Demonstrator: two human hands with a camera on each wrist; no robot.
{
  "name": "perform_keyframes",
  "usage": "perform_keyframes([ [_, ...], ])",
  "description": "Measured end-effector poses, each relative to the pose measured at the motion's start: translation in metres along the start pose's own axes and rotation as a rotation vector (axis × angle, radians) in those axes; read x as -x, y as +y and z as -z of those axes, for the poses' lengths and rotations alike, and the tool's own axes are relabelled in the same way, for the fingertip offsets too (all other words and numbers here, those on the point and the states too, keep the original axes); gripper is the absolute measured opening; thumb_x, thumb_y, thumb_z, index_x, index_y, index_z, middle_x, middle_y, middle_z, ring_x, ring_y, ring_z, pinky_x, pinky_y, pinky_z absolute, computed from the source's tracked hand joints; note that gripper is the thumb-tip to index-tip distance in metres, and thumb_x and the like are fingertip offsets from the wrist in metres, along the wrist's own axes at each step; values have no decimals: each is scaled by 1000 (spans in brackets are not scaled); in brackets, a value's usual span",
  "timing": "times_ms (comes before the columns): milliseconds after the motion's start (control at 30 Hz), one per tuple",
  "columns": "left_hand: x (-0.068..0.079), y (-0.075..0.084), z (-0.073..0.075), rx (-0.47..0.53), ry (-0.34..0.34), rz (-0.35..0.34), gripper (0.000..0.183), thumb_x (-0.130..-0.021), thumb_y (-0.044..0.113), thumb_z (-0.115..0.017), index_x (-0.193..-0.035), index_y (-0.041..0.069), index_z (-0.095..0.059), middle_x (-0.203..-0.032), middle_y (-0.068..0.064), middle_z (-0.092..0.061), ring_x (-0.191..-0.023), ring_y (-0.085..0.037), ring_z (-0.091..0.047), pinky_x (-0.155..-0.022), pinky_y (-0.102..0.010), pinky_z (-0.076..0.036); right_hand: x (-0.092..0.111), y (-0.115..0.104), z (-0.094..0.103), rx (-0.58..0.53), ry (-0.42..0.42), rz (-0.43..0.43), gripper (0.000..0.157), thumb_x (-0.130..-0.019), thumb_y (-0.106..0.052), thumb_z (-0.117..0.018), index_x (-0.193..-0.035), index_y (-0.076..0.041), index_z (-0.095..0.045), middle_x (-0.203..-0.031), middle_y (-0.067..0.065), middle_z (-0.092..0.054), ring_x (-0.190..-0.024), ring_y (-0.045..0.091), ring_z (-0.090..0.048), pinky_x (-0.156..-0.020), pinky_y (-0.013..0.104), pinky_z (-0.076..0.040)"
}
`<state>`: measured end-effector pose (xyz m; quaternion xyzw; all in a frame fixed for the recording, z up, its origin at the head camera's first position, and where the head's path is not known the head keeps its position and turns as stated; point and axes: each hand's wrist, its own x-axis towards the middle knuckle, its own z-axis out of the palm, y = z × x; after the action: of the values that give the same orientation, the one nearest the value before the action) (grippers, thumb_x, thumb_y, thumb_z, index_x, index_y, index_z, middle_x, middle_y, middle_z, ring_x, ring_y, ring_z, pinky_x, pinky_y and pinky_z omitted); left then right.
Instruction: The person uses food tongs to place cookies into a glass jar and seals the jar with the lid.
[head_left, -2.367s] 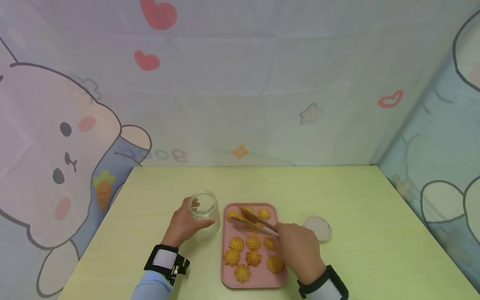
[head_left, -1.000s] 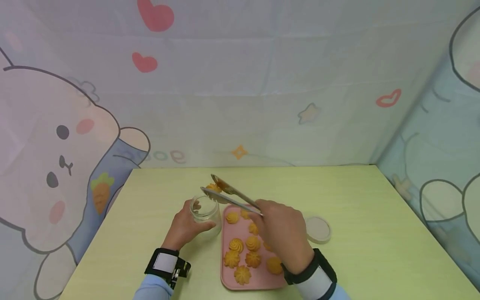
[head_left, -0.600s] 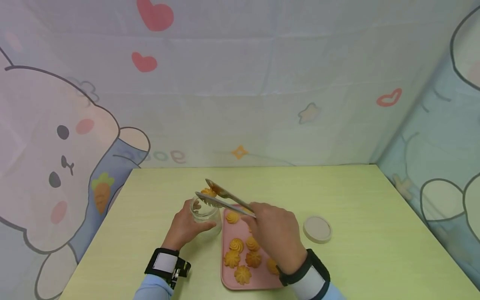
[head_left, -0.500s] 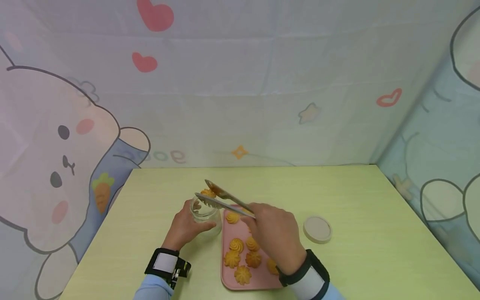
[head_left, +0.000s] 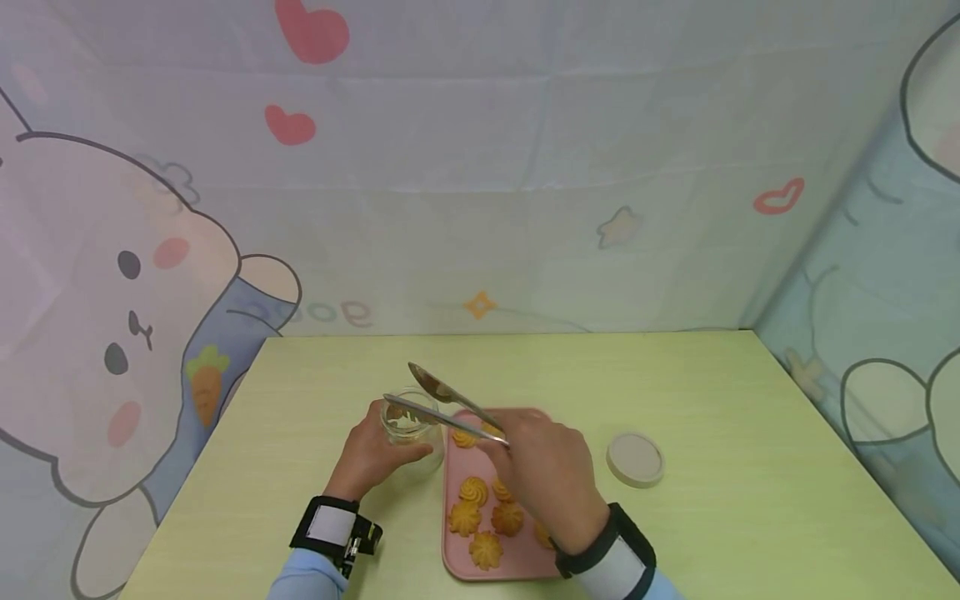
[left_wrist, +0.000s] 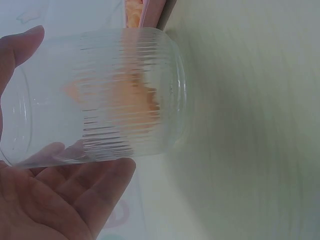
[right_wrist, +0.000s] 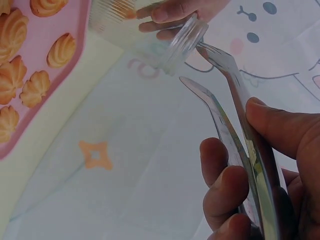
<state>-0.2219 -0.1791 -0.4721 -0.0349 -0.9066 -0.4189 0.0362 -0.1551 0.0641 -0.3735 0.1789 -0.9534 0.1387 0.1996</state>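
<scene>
Jar (left_wrist: 95, 105), gripped by the left hand (head_left: 371, 450) presumably for steadiness, is left of the tray (head_left: 522, 558), a cookie (left_wrist: 132, 107) inside; the right hand (head_left: 551, 475) grips tongs (head_left: 450, 421), tips parted at the mouth, apparently for release.

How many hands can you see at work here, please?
2: the left hand holds the glass jar, and the right hand grips the metal tongs near the jar's mouth. No other hand shows.
</scene>
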Motion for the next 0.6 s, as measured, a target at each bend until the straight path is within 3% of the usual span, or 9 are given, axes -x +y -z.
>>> perform_keyframes([
  [167, 0, 1, -1, 0, -1, -1, 90, -68, 44, -82, -134, 3, -38, -123, -18, -57, -106, -30, -54, -80, -44, -47, 2, 2, 2, -20, -2, -22, 37, -82, -46, -70, -111, -23, -71, -101, -2, -71, -59, 10, -59, -42, 23, -39],
  [433, -1, -1, -3, -24, 14, -3, 92, -66, 46, -82, -135, 4, -38, -124, -15, -56, -104, -28, -55, -80, -42, -46, 5, 11, 9, -3, 71, -20, 29, -79, -41, -74, -94, -16, -71, -72, -5, -65, -47, 8, -45, -38, 22, -32],
  [600, 0, 0, -3, -21, 23, -21, 90, -66, 44, -83, -133, 3, -39, -124, -15, -57, -104, -29, -55, -80, -43, -46, 8, 19, 11, -7, 70, -49, 27, -79, -37, -75, -94, -15, -70, -71, -4, -63, -47, 9, -44, -39, 23, -31],
])
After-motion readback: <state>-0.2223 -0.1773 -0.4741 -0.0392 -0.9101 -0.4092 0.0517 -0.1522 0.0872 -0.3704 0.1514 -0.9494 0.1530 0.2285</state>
